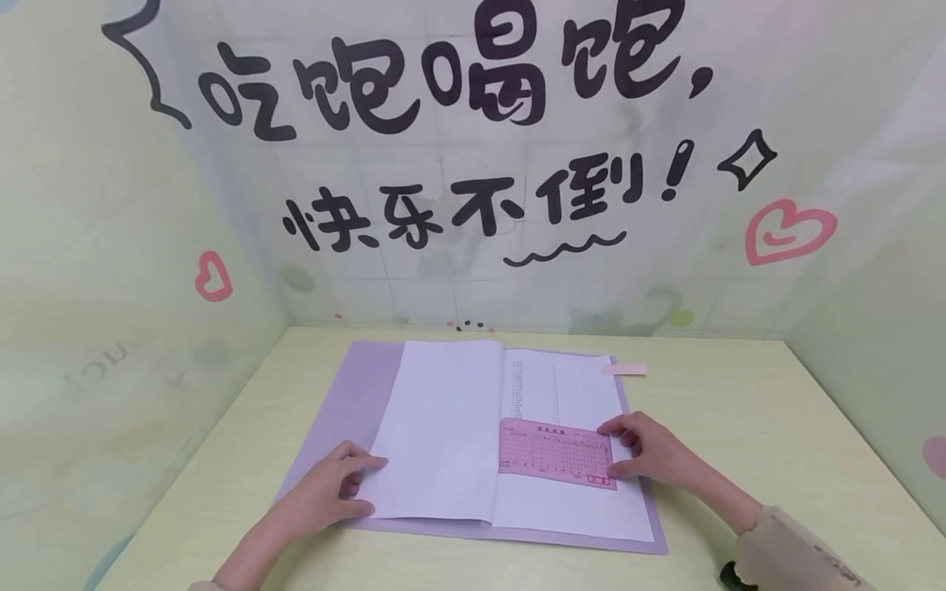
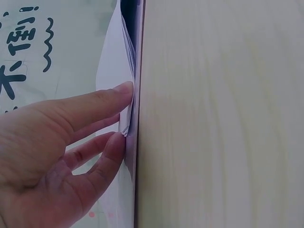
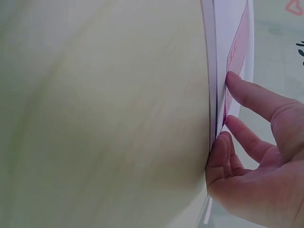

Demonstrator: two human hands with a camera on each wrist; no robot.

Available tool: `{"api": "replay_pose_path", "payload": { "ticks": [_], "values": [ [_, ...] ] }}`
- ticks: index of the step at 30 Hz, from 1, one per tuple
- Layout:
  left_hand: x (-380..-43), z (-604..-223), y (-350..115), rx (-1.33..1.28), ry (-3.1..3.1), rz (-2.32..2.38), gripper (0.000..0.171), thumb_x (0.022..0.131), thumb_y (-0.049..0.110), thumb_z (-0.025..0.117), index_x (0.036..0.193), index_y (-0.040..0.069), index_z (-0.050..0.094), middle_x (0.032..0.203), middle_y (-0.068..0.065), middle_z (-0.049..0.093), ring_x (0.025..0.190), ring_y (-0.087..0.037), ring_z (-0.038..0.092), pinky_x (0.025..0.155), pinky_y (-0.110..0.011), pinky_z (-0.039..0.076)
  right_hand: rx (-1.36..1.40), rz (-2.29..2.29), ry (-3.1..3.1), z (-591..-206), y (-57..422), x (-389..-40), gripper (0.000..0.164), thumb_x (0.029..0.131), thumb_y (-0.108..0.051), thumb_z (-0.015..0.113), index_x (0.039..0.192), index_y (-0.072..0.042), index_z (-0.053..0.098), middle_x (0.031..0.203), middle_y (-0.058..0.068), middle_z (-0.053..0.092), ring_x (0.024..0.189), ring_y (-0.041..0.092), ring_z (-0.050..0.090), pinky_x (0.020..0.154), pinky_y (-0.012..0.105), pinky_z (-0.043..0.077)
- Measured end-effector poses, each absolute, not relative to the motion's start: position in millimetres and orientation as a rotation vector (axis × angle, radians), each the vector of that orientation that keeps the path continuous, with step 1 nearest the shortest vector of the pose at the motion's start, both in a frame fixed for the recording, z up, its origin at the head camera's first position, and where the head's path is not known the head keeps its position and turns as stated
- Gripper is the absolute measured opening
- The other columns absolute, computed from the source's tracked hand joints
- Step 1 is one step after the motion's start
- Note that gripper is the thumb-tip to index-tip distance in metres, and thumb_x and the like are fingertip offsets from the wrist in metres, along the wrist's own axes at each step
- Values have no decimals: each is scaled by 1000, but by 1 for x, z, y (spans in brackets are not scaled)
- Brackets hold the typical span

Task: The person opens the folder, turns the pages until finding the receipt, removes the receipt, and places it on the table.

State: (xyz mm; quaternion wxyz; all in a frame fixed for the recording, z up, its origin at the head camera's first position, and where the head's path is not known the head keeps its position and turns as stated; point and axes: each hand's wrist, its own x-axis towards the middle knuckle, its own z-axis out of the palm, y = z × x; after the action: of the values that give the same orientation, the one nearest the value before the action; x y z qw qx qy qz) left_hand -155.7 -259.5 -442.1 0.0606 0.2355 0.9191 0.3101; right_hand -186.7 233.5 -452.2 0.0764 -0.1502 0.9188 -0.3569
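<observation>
A purple folder (image 1: 373, 390) lies open on the table with white pages in it. My left hand (image 1: 332, 488) rests on the near left part of the turned white page (image 1: 443, 435), forefinger on the sheet and thumb by its edge. In the left wrist view the sheets (image 2: 111, 57) bow up beside the fingertips. A pink printed slip (image 1: 554, 451) lies flat on the right page (image 1: 576, 513). My right hand (image 1: 650, 451) touches the slip's right edge, thumb and forefinger spread apart. The right wrist view shows the thumb on the slip (image 3: 239, 42).
A pale pink tab (image 1: 628, 369) sticks out from the folder's far right side. Under everything is a light wood-grain table (image 1: 754, 427). Printed curtains (image 1: 473, 287) with black lettering enclose the back and sides. A small dark object (image 1: 732, 577) shows by the right sleeve.
</observation>
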Motion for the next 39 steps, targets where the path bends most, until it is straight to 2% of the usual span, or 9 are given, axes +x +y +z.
{"api": "replay_pose_path", "payload": {
  "ticks": [10, 20, 29, 39],
  "values": [
    [-156, -441, -259, 695, 2785, 921, 55, 76, 14, 82, 127, 4, 64, 104, -1, 50, 83, 1, 43, 72, -16, 50, -437, -1014, 2795, -449, 227, -186, 47, 72, -16, 86, 115, -10, 67, 100, 4, 58, 87, 15, 49, 72, 20, 43],
    [-155, -443, -259, 718, 2798, 910, 55, 77, 14, 82, 128, 3, 64, 104, -1, 50, 83, 1, 43, 72, -16, 50, -366, -1163, 2739, -446, 221, -183, 47, 78, -7, 79, 123, -8, 63, 91, 2, 63, 79, 13, 52, 66, 17, 45],
    [-156, -443, -259, 736, 2793, 929, 55, 77, 12, 82, 127, 2, 64, 104, -1, 50, 83, 2, 44, 73, -16, 51, -183, -1455, 2590, -441, 220, -182, 48, 85, -3, 73, 130, -7, 58, 106, 13, 65, 85, 19, 63, 69, 23, 54],
    [-155, -442, -259, 760, 2807, 922, 55, 76, 13, 82, 126, 2, 64, 102, -1, 50, 81, 3, 44, 71, -16, 50, -238, -1585, 2541, -435, 223, -181, 49, 89, -4, 68, 137, -7, 56, 117, 21, 65, 91, 18, 67, 71, 26, 59]
  ]
}}
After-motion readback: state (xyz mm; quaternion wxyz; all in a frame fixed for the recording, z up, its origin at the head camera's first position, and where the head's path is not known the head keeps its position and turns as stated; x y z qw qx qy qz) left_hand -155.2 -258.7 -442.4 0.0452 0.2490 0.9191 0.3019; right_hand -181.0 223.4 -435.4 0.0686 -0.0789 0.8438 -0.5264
